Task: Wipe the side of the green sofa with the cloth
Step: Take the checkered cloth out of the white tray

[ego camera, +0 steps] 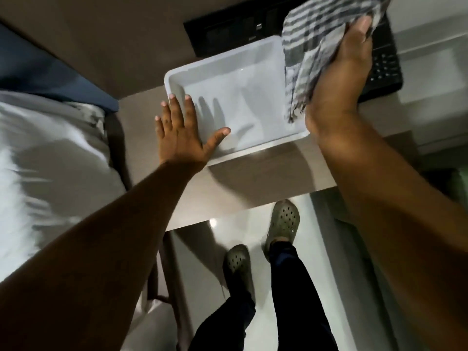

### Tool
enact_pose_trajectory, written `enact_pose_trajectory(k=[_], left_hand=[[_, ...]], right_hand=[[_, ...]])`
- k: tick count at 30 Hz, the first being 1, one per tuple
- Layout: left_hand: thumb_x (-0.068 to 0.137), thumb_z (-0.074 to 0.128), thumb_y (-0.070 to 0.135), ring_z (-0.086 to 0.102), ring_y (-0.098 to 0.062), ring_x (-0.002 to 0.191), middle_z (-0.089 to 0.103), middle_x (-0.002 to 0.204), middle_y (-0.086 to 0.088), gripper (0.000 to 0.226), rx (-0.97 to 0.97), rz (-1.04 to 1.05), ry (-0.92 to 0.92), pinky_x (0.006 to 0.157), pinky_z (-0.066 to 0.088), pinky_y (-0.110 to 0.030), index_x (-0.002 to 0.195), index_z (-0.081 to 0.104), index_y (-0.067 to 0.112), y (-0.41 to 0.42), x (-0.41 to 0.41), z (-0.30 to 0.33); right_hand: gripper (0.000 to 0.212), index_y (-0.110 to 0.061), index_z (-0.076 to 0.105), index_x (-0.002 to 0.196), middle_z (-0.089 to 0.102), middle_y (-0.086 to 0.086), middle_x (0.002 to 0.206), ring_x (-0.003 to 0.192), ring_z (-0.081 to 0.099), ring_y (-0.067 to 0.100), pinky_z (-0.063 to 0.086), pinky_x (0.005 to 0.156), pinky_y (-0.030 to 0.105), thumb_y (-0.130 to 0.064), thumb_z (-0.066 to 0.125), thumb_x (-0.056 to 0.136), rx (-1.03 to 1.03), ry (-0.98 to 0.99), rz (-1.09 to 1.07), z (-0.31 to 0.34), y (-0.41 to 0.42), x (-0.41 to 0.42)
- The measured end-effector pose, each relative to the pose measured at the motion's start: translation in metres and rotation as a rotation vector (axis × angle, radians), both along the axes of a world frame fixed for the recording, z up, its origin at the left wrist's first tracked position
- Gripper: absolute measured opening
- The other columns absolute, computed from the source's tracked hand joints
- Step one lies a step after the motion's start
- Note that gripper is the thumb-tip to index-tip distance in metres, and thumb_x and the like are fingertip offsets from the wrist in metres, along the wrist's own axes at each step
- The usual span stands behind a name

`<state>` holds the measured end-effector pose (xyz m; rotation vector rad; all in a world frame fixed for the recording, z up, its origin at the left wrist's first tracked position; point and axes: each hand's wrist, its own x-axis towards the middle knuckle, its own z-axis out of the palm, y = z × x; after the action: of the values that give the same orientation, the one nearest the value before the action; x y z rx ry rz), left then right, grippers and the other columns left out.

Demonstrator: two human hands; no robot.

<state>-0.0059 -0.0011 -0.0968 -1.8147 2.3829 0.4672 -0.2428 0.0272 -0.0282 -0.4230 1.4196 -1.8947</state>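
Observation:
My right hand grips a grey-and-white checked cloth, holding it above the right end of a white plastic tray. The cloth hangs down from my fingers over the tray's right rim. My left hand is spread flat with fingers apart over the tray's left rim, holding nothing. A sliver of something green shows at the right edge; I cannot tell whether it is the sofa.
The tray sits on a beige tabletop. A black keyboard and a dark panel lie behind it. A bed with white sheets is on the left. My feet in grey clogs stand on a glossy floor.

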Motion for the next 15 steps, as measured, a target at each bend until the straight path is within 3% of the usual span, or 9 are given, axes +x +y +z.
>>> enact_pose_trajectory(k=[6, 11, 15], left_hand=[[0.098, 0.037, 0.071, -0.005, -0.038, 0.164, -0.006, 0.176, -0.017, 0.096, -0.055, -0.171, 0.139, 0.133, 0.001, -0.055, 0.167, 0.002, 0.014, 0.013, -0.051, 0.081], [0.101, 0.048, 0.059, 0.004, -0.04, 0.164, 0.004, 0.175, -0.023, 0.089, -0.013, -0.23, 0.375, 0.132, 0.011, -0.053, 0.166, 0.012, 0.01, 0.069, -0.126, 0.13], [0.095, 0.046, 0.065, 0.009, -0.044, 0.163, 0.008, 0.174, -0.027, 0.095, 0.075, -0.492, 0.523, 0.132, 0.013, -0.053, 0.166, 0.017, 0.008, 0.165, -0.222, 0.159]], right_hand=[[0.043, -0.002, 0.042, 0.138, 0.055, 0.019, 0.139, 0.125, 0.056, 0.032, 0.045, 0.108, 0.049, -0.029, 0.033, 0.106, -0.094, -0.156, -0.37, 0.084, 0.084, -0.029], [0.043, -0.002, 0.044, 0.137, 0.055, 0.021, 0.138, 0.126, 0.055, 0.033, 0.042, 0.11, 0.052, -0.029, 0.036, 0.105, -0.206, -0.094, -0.574, 0.135, 0.183, -0.062], [0.038, -0.006, 0.049, 0.131, 0.057, 0.017, 0.135, 0.127, 0.055, 0.031, 0.04, 0.112, 0.05, -0.029, 0.034, 0.105, -0.32, -0.021, -0.791, 0.161, 0.305, -0.097]])
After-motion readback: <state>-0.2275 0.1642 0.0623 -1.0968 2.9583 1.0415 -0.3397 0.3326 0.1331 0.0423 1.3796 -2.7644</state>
